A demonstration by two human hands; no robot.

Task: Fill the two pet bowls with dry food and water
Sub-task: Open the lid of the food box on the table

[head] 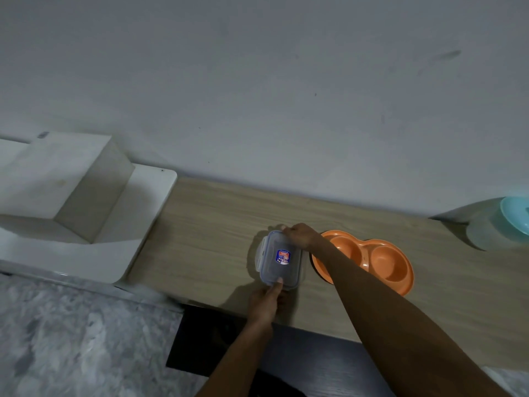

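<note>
A clear square food container (279, 260) with a lid and a blue and red sticker stands on the wooden shelf (206, 224). My left hand (266, 303) grips its near edge, thumb on the lid. My right hand (300, 234) holds its far right corner. Just right of the container sits an orange double pet bowl (380, 262); both hollows look empty, and my right forearm crosses its left end.
A pale jug with a turquoise lid (503, 222) stands at the shelf's far right by the wall. A white stepped unit (86, 207) adjoins the shelf's left end. A grey fluffy rug (71, 339) and a dark mat (206, 339) lie below.
</note>
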